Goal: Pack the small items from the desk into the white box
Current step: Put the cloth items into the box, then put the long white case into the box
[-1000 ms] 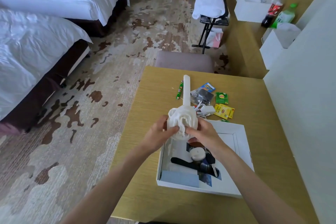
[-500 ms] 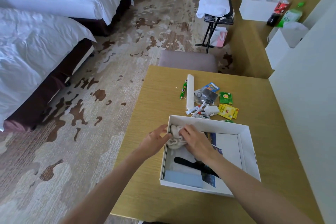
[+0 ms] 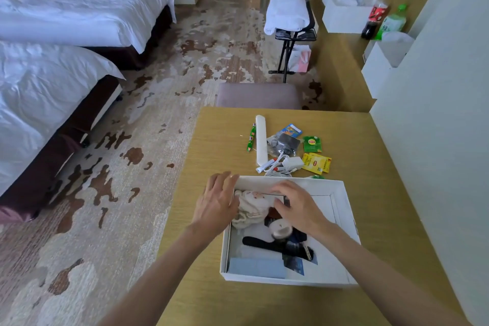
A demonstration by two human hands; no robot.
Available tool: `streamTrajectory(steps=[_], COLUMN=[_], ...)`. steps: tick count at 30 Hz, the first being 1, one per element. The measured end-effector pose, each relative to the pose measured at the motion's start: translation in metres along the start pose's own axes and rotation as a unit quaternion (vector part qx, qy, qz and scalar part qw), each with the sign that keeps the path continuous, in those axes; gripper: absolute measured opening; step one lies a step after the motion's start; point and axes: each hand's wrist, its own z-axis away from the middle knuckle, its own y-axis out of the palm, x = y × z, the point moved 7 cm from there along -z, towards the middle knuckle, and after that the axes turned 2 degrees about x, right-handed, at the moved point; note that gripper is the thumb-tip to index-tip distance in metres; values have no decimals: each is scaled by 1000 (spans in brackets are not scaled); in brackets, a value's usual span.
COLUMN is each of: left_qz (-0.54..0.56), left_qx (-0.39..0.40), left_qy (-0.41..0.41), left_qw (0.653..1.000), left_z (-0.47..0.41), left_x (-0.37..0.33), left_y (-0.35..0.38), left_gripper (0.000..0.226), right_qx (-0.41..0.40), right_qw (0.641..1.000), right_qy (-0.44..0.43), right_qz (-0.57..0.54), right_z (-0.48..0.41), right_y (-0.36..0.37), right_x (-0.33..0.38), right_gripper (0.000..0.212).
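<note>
- Two hands hover over the white box: left hand with fingers spread at its left wall, right hand loose-fingered, neither grasping.
- Between them a crumpled white cloth lies inside (far-left corner), near a black comb.
- Beyond, on the desk: white charger, yellow tea bags, green tea bag.

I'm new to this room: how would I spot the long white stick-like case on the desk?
Find the wooden desk and the white box on it. Just beyond the box lies a clutter of small items; the long white case lies at its left, beside a thin green packet. It is the longest, plainest piece there.
</note>
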Motion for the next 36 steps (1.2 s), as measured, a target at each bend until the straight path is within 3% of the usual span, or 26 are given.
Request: streamTrajectory(steps=[3, 6, 11, 21, 28, 33, 36], left_qz=[-28, -43, 22, 7, 43, 56, 137], left_qx=[24, 97, 157, 253, 224, 236, 254], left_qy=[39, 48, -90, -134, -221, -268, -336], left_qw=[999, 993, 983, 958, 948, 933, 897], left_z=[-24, -48, -93, -161, -197, -217, -220], left_x=[-21, -38, -39, -8, 29, 41, 52], left_y=[3, 21, 31, 104, 146, 168, 181], left_gripper=[46, 37, 31, 30, 40, 60, 67], right_qx=[-62, -68, 28, 165, 225, 224, 219], right_qw=[996, 994, 989, 952, 925, 927, 930], right_qy=[-9, 11, 126, 191, 162, 187, 184], right_qz=[59, 81, 66, 174, 261, 237, 231], right_z=[0, -8, -39, -105, -127, -125, -121], right_y=[-40, -62, -73, -33, 3, 1, -5], right_x=[-8, -25, -75, -131, -163, -180, -183], right_gripper=[20, 18, 18, 34, 46, 38, 44])
